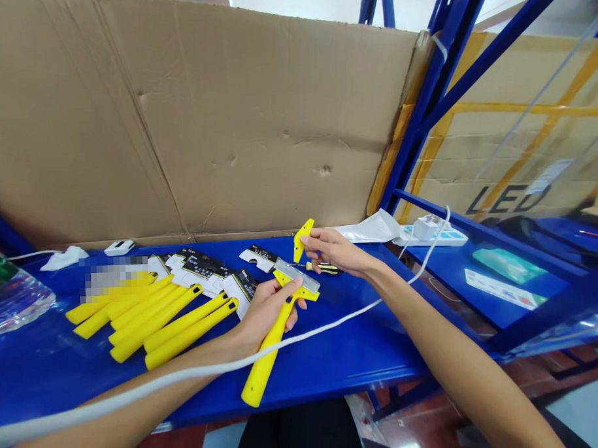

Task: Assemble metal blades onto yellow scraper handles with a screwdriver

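Note:
My left hand [263, 309] grips a yellow scraper [267, 362] below its head, the thumb pressed against it and the long handle pointing down toward the front edge. A flat metal blade [307, 280] lies across the scraper's head. Between the fingertips of my right hand [335, 249] is a yellow plastic cover plate [298, 242], held upright just above and apart from the scraper. Under my right hand lies a screwdriver [325, 268] with a pale yellow and black handle, partly hidden. Beside the blade sits a black-and-white card [259, 257].
Several yellow handles [160, 320] lie left on the blue table [333, 353], with black-and-white cards [197, 267] behind. A white cable [332, 324] crosses in front of my forearms. A cardboard sheet [276, 120] stands behind; a power strip [441, 235] is at right.

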Tool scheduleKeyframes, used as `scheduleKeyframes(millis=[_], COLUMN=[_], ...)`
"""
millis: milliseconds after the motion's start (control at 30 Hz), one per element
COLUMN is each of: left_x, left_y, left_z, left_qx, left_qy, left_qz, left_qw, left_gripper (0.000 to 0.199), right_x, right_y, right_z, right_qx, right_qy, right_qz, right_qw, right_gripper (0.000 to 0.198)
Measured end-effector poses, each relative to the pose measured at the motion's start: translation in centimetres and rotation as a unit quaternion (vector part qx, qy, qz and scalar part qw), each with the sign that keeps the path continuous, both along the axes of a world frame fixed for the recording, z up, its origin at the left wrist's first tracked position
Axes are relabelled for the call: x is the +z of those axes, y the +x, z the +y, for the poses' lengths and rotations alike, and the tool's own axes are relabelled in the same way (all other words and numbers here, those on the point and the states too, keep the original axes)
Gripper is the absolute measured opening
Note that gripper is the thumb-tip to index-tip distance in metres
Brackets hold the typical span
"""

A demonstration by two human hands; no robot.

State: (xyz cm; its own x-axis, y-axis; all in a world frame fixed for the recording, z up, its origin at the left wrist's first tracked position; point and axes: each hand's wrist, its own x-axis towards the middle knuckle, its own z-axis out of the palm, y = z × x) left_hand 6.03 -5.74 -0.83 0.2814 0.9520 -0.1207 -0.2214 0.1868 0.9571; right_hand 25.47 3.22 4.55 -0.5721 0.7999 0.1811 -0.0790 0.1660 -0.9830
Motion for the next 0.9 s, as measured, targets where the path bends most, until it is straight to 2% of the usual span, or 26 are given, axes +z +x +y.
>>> scheduleKeyframes(millis=[233,400,633,900], left_x=[0.2,0.6,-0.4,-1.0], left_y=[0.2,0.3,-0.1,0.0], left_z=[-0.2,-0.4,0.0,0.5], left_qx=[-0.008,-0.013,-0.044,-0.035], left_qy=[-0.003,-0.008,0.0,-0.01], left_qz=[0.003,-0.008,-0.06,-0.069], left_qw=[1.0,1.0,0.997,0.997], left_gripper=[0.039,0.037,0.035,0.036], right_x=[0.2,-0.3,-0.4,-0.5], right_y=[0.2,0.5,0.4,0.3], right_z=[-0.7,-0.3,0.0,-0.2], right_qx=[0.056,0.098,0.071,0.055], right_qy=[-0.011,0.026,0.046,0.102], right_qz=[-0.102,-0.156,-0.157,-0.153], right_qw=[0.993,0.983,0.984,0.981], right_gripper=[0.041,0.035,0.03,0.029])
